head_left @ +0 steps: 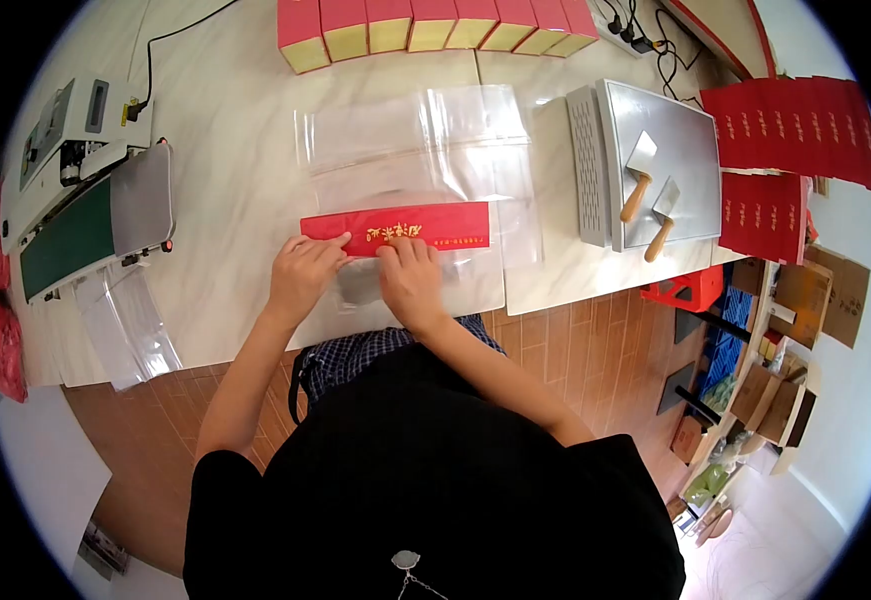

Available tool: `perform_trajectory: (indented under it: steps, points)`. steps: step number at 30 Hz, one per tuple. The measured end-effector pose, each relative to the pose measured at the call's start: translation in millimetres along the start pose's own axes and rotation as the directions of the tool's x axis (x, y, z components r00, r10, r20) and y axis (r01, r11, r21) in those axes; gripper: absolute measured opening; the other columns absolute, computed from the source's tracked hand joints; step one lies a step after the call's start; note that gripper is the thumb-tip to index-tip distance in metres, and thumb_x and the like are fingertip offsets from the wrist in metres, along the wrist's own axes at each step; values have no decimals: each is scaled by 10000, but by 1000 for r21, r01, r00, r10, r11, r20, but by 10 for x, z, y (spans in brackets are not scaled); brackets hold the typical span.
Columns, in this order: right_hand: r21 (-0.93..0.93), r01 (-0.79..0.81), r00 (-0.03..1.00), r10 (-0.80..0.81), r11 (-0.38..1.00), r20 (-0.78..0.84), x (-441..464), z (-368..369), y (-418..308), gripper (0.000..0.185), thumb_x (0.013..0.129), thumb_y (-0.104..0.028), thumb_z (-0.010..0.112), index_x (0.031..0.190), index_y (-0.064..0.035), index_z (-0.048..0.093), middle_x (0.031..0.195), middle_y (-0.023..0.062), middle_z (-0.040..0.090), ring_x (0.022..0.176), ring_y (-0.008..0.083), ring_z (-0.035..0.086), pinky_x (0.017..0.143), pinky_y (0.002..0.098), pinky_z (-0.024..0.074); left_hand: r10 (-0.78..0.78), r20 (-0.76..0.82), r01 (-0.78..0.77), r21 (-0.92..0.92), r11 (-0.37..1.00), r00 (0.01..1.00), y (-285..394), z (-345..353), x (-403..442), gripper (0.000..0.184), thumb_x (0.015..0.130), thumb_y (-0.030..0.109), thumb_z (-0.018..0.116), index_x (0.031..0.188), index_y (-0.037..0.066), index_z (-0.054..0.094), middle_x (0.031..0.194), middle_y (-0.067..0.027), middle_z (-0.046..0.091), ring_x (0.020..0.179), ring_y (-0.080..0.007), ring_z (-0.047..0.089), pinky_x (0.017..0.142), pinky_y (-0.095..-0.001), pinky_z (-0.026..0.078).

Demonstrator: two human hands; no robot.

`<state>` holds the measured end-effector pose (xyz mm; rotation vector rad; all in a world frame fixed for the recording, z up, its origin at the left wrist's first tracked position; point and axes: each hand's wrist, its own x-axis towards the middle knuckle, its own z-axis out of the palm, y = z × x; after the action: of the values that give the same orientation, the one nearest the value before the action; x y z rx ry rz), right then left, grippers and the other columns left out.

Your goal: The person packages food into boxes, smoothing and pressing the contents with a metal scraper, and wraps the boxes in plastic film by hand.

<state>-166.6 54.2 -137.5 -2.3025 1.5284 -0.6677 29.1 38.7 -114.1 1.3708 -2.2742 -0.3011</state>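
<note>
A long red package with gold lettering lies across the table close to my body; whether it is a box or a folded bag I cannot tell. My left hand grips its near edge toward the left end, fingers bent and pressed together. Near the middle of the same edge, my right hand has its fingers curled onto the package. Clear plastic sheets or bags spread behind it, and more clear plastic shows to the right and under my hands.
Red boxes with gold sides line the far edge. To the left stands a machine with a green belt. At right, a metal-topped unit carries two wooden-handled scrapers. Beyond it are red lettered packages.
</note>
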Motion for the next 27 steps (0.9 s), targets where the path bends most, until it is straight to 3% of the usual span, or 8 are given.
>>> perform_trajectory:
  steps: [3, 7, 9, 15, 18, 21, 23, 27]
  points:
    - [-31, -99, 995, 99, 995, -10, -141, -196, 176, 258, 714, -32, 640, 964, -81, 596, 975, 97, 585, 921, 301, 560, 791, 435, 411, -2, 1, 2, -17, 1000, 1000, -10, -10, 15, 257, 772, 196, 752, 984, 67, 685, 852, -20, 698, 775, -160, 656, 771, -327, 486]
    - [-174, -245, 969, 236, 954, -71, -308, -546, 600, 170, 773, -60, 626, 934, -101, 593, 964, 88, 595, 951, 291, 558, 837, 439, 403, 8, 4, -8, -39, 999, 1000, -36, -19, 33, 233, 774, 204, 749, 939, 61, 668, 856, -8, 696, 773, -167, 647, 759, -323, 482]
    - [-221, -214, 973, 188, 952, -131, -292, -784, 847, 162, 790, -71, 636, 945, -100, 596, 956, 82, 595, 948, 293, 551, 842, 439, 395, -26, 21, 28, -63, 998, 999, -48, -31, 46, 200, 777, 196, 747, 905, 65, 667, 862, -4, 697, 768, -175, 640, 753, -323, 482]
    - [-258, -348, 927, 291, 901, -236, -27, -1180, 1301, 87, 847, -47, 636, 921, -72, 597, 928, 89, 596, 925, 307, 536, 834, 434, 387, -160, 12, 158, -244, 957, 987, -125, 20, 82, 121, 772, 163, 755, 782, 76, 671, 880, -5, 704, 753, -211, 625, 718, -331, 484]
    - [-136, -241, 935, 193, 961, -296, 98, -1161, 1208, 85, 858, -45, 627, 938, -57, 602, 940, 103, 602, 905, 320, 541, 821, 430, 393, -224, 28, 222, -287, 932, 974, -128, 15, 96, 125, 766, 157, 762, 764, 71, 671, 882, -10, 705, 761, -219, 628, 702, -334, 487]
    - [11, -92, 975, 92, 996, -201, 148, -887, 881, 256, 795, -46, 687, 1042, -51, 616, 1033, 135, 621, 1013, 328, 568, 896, 436, 428, -259, 65, 266, -310, 913, 964, -137, 20, 94, 129, 761, 146, 767, 780, 58, 675, 890, -25, 707, 789, -223, 640, 703, -332, 502]
    - [86, -25, 997, 30, 996, -64, 222, -717, 656, 363, 789, -78, 714, 1139, -61, 615, 1149, 132, 589, 1098, 344, 521, 949, 452, 392, -273, 80, 284, -313, 906, 959, -154, 23, 84, 128, 759, 134, 769, 792, 49, 679, 900, -39, 710, 808, -226, 649, 710, -329, 514]
    - [103, 88, 995, -93, 991, 45, 286, -436, 471, 330, 787, -99, 723, 1097, -70, 615, 1115, 108, 562, 1056, 327, 512, 927, 451, 400, -285, 87, 297, -347, 890, 955, -149, 24, 89, 124, 763, 125, 766, 797, 41, 681, 890, -49, 708, 810, -224, 654, 728, -327, 516]
